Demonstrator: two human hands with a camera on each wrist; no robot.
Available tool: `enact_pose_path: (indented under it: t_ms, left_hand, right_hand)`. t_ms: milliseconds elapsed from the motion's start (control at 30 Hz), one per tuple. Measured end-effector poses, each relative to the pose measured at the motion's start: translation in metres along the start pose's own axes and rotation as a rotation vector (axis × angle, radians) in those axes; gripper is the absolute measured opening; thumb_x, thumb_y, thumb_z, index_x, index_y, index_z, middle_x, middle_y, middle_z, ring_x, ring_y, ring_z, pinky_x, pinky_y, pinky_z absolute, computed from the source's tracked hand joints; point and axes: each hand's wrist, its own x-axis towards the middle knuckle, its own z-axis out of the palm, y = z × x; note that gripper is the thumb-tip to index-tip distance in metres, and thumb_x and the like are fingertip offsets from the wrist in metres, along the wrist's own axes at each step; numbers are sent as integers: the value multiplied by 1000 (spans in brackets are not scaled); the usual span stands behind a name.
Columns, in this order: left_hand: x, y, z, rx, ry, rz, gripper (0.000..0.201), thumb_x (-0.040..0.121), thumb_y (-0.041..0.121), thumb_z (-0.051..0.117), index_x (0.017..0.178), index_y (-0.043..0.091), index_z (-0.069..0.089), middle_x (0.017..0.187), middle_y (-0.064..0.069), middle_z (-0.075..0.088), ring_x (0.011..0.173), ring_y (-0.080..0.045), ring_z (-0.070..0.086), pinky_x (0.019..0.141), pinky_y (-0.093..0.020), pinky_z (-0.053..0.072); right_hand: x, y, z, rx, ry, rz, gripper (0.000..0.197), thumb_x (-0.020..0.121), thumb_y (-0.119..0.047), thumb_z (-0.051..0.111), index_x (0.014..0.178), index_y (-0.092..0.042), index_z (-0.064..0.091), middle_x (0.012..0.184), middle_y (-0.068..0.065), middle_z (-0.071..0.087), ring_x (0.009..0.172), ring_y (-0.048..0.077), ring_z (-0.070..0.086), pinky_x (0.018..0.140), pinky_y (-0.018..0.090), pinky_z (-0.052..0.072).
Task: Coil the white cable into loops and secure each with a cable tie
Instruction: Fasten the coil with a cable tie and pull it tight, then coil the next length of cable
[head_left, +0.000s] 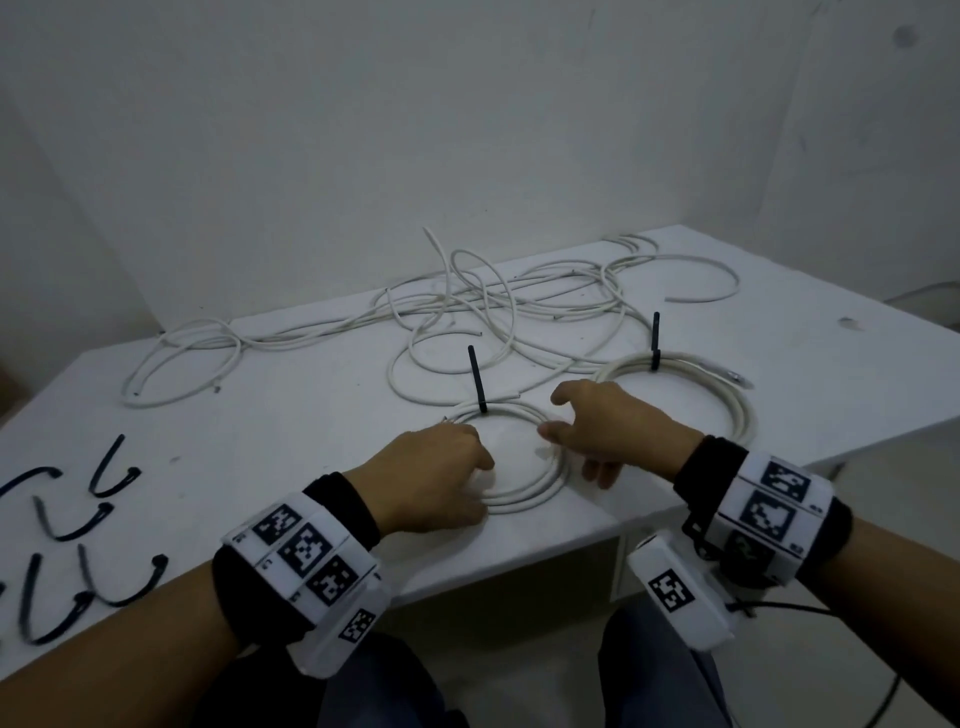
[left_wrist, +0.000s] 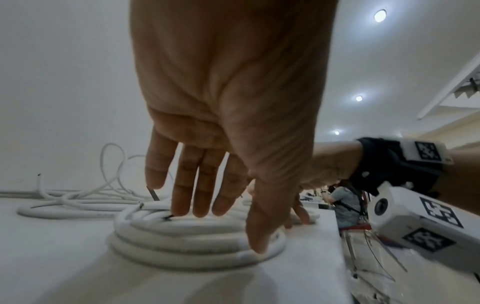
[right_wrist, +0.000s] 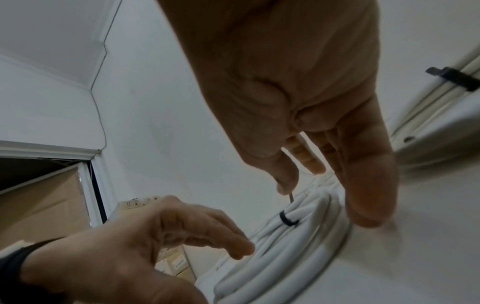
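A plain white wall (head_left: 363, 130) rises behind the white table (head_left: 810, 395), marked by a dark smudge (head_left: 906, 35) near its upper right. Round ceiling lights (left_wrist: 380, 15) glow overhead. A pale floor (head_left: 524, 670) shows below the table's near edge. Cardboard boxes (right_wrist: 39, 197) stand beside a white door frame (right_wrist: 89, 185).

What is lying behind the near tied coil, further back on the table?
Behind the near coil sprawl loose white cables, uncoiled. A second tied coil sits to its right. The hands cover the near coil's sides.

Bare table (head_left: 322, 415) left of the coil (head_left: 524, 499); loose cables (head_left: 467, 312) crowd behind.
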Motion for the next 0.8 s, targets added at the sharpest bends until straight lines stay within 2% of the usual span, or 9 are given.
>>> enact_pose_path:
  t_ms: [67, 133, 267, 400, 533, 633, 700, 800]
  left_hand:
    - [0, -4, -11, -56, 19, -37, 57, 85, 45, 64, 137, 26, 49, 134, 7, 50, 123, -12, 46, 95, -26, 40]
    - [4, -8, -23, -117, 75, -66, 51, 87, 46, 63, 132, 26, 54, 130, 7, 55, 119, -10, 49, 89, -22, 39]
    - [22, -23, -46, -225, 228, -126, 29, 90, 36, 61, 114, 20, 68, 114, 5, 67, 100, -10, 60, 82, -25, 47]
    - [50, -44, -62, -248, 292, -199, 20, 90, 27, 60, 104, 17, 72, 102, 2, 71, 84, -10, 61, 81, -28, 50]
    - [76, -66, -68, -252, 304, -248, 18, 90, 24, 60, 103, 16, 71, 103, 0, 70, 87, -14, 62, 83, -29, 50]
    - [94, -80, -67, -254, 301, -266, 18, 91, 20, 59, 104, 16, 71, 106, -1, 69, 89, -15, 62, 82, -27, 49]
    - [104, -89, -66, -259, 308, -273, 18, 92, 18, 58, 105, 15, 70, 107, -2, 69, 93, -17, 63, 83, -28, 49]
    - [116, -100, -66, -268, 332, -278, 19, 92, 17, 58, 107, 13, 68, 108, -3, 68, 93, -17, 61, 85, -29, 49]
  right_hand:
    - [2, 1, -10, -3, 4, 9, 38, 96, -29, 52, 129, -10, 44, 73, 5, 54, 38, 13, 57, 37, 24, 48]
    - [6, 0, -21, -34, 20, 10, 26, 96, -24, 52, 116, -7, 53, 68, 9, 60, 35, 14, 58, 37, 23, 48]
    - [22, -5, -44, -83, 44, -16, 15, 95, -18, 53, 101, -6, 60, 82, 18, 68, 64, 30, 70, 51, 32, 58]
    - [52, -7, -60, -139, 88, -46, 15, 93, -16, 54, 97, -5, 64, 83, 16, 68, 66, 24, 66, 46, 25, 53]
    - [94, -14, -64, -199, 77, -49, 22, 90, -19, 58, 94, 2, 66, 80, 18, 67, 63, 24, 58, 48, 25, 47]
    - [130, -26, -63, -177, 120, -51, 28, 90, -29, 59, 80, -4, 52, 75, 9, 55, 57, 17, 47, 49, 26, 40]
    - [154, -36, -62, -127, 132, -47, 32, 91, -32, 60, 78, -7, 44, 75, 6, 48, 60, 15, 43, 49, 24, 33]
    - [185, -46, -62, 12, 71, -15, 25, 91, -24, 60, 77, -5, 52, 69, 7, 50, 56, 16, 46, 45, 22, 37]
